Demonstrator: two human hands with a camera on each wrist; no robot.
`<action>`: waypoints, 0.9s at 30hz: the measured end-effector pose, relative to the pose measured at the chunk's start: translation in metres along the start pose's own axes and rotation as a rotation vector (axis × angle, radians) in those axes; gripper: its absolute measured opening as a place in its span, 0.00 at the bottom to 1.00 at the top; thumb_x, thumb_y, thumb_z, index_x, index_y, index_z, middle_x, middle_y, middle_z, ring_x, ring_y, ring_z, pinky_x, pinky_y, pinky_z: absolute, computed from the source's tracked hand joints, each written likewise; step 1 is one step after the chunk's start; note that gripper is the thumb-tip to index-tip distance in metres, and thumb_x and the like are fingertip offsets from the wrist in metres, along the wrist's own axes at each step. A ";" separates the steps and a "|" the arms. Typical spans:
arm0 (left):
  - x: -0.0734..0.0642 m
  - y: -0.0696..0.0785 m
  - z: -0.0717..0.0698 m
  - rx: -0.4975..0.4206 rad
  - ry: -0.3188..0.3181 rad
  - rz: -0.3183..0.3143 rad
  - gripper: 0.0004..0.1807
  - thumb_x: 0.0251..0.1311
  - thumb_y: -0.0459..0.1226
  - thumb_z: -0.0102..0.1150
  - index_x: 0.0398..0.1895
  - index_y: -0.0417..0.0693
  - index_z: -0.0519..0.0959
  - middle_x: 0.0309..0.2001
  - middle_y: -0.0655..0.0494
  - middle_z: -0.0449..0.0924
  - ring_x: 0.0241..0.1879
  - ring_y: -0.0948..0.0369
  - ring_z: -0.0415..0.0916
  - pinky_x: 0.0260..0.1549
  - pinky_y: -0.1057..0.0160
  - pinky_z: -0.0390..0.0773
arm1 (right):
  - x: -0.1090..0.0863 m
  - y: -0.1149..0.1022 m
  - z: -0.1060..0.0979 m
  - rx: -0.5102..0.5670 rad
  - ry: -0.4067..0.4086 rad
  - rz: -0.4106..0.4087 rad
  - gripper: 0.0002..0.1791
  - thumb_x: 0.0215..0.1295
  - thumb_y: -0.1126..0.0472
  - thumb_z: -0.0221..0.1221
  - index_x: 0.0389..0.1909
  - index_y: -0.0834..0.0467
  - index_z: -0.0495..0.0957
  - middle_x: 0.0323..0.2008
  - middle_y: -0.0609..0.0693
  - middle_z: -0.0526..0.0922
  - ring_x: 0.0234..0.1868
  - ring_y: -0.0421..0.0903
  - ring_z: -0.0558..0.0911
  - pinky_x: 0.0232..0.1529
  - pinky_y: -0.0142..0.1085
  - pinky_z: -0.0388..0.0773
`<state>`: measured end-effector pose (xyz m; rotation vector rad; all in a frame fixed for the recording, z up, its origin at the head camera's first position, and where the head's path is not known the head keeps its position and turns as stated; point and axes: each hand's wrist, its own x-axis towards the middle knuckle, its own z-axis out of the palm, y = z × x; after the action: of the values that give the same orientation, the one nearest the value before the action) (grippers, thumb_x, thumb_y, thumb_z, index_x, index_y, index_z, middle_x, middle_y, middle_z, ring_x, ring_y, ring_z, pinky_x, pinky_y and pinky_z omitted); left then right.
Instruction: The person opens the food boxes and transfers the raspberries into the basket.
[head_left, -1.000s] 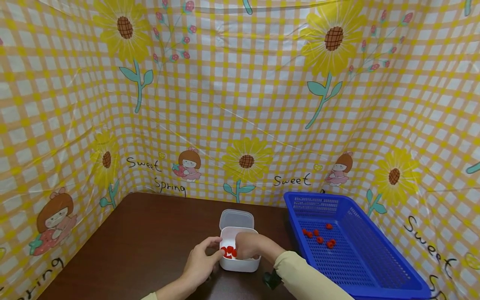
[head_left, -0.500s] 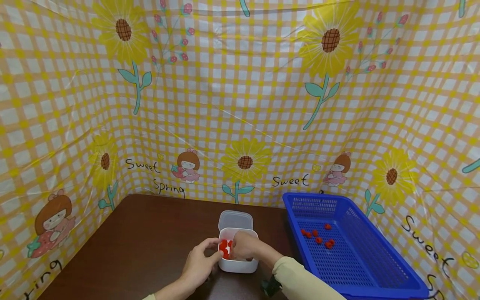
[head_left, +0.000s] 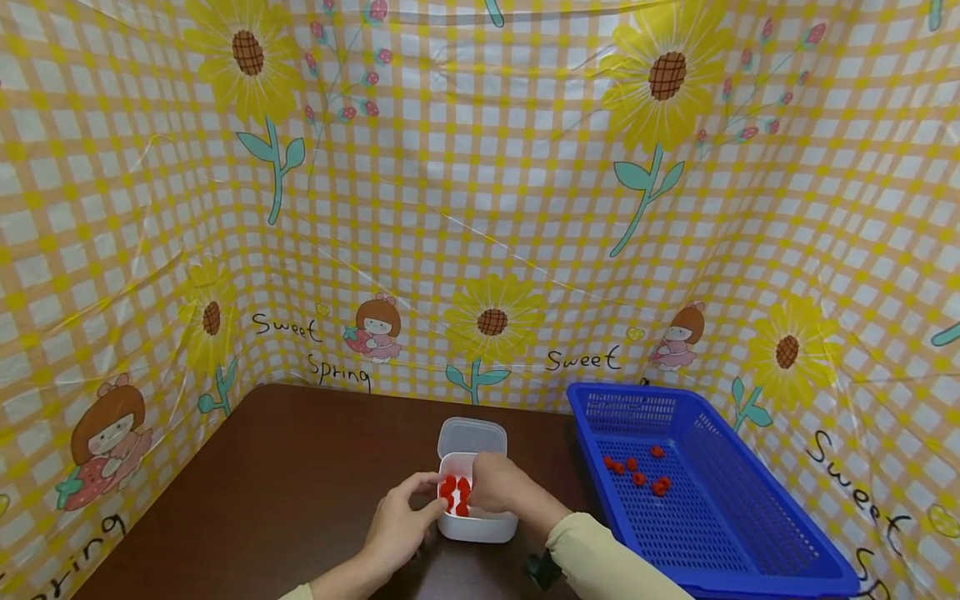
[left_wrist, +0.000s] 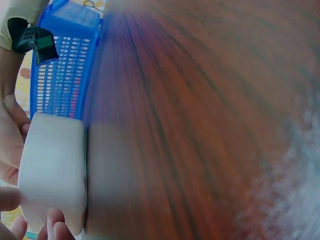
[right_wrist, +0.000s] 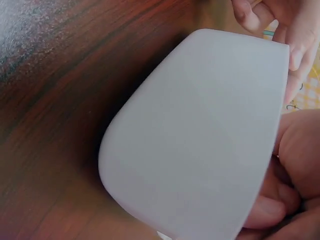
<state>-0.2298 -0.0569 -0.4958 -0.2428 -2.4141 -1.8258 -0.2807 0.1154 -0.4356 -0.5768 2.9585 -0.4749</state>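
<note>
A white plastic box (head_left: 480,530) stands open-topped on the table, with several red raspberries (head_left: 462,485) along the left of its inside. My left hand (head_left: 401,521) holds the box at its left side, thumb at the near left of the rim and index finger farther back. In the left wrist view its fingertips (left_wrist: 56,216) touch the wall. My right hand (head_left: 498,487) reaches down into the right half of the box. The right wrist view shows its curled fingers (right_wrist: 267,210) behind the rim; whatever lies between the fingertips is hidden.
Directly behind the box lies a translucent lid (head_left: 472,437). A blue perforated basket (head_left: 720,542) with several raspberries (head_left: 660,486) occupies the table's right side. Checked cloth (head_left: 480,208) closes off the back and both sides of the brown table (head_left: 300,467).
Inside the box my right hand has shifted slightly left, then back right and farther in. The raspberries there now lie in two rough rows. My left hand has kept its place.
</note>
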 end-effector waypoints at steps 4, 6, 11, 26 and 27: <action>-0.001 0.000 0.000 0.005 0.000 -0.005 0.17 0.63 0.39 0.65 0.55 0.51 0.81 0.47 0.49 0.82 0.17 0.55 0.78 0.09 0.63 0.73 | -0.001 0.001 0.005 -0.011 0.048 -0.007 0.15 0.47 0.66 0.71 0.11 0.57 0.75 0.12 0.43 0.64 0.18 0.41 0.62 0.20 0.30 0.61; -0.001 0.000 0.000 0.011 0.003 0.001 0.17 0.63 0.39 0.65 0.55 0.50 0.81 0.47 0.48 0.82 0.17 0.55 0.78 0.09 0.63 0.72 | 0.000 0.002 0.010 0.004 0.062 0.004 0.13 0.45 0.66 0.71 0.12 0.57 0.76 0.12 0.43 0.65 0.18 0.41 0.63 0.20 0.30 0.61; 0.000 0.001 0.000 0.014 0.009 0.011 0.17 0.63 0.39 0.66 0.55 0.51 0.81 0.46 0.49 0.83 0.17 0.55 0.78 0.09 0.63 0.72 | 0.002 0.004 0.017 0.103 0.086 0.035 0.10 0.46 0.67 0.68 0.15 0.58 0.77 0.12 0.44 0.66 0.17 0.41 0.63 0.19 0.30 0.61; -0.001 0.003 0.000 0.000 0.004 0.018 0.18 0.62 0.39 0.67 0.55 0.49 0.80 0.44 0.51 0.82 0.17 0.56 0.78 0.10 0.62 0.72 | 0.008 0.006 0.031 0.162 0.196 0.089 0.16 0.53 0.65 0.66 0.09 0.58 0.75 0.09 0.44 0.68 0.15 0.41 0.65 0.17 0.30 0.62; -0.001 0.003 0.000 -0.001 0.003 0.018 0.18 0.62 0.39 0.66 0.55 0.49 0.80 0.45 0.50 0.82 0.17 0.56 0.78 0.09 0.62 0.71 | 0.008 0.006 0.032 0.168 0.200 0.090 0.17 0.52 0.65 0.66 0.08 0.58 0.75 0.08 0.44 0.68 0.15 0.41 0.64 0.17 0.30 0.62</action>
<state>-0.2281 -0.0563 -0.4930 -0.2610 -2.4005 -1.8184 -0.2854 0.1084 -0.4678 -0.3982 3.0708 -0.8059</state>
